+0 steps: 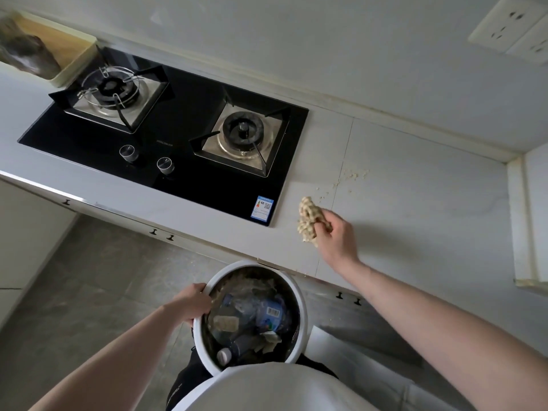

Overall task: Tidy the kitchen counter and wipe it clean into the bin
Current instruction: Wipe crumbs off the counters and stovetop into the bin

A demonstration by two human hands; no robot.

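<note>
My right hand [336, 235] is shut on a beige knitted cloth [310, 219], holding it on the white counter [415, 203] just right of the hob. Pale crumbs [347, 179] lie scattered on the counter beyond the cloth. My left hand [191, 302] grips the left rim of a round white bin [298, 289], held below the counter's front edge. Inside the bin are plastic bottles, wrappers and scraps.
A black glass gas hob [166, 134] with two burners and two knobs fills the counter's left. A cream tray [63, 51] with a wooden board stands at the far left. The wall carries sockets [513, 28]. Cabinet knobs [161, 234] line the front; grey floor lies below.
</note>
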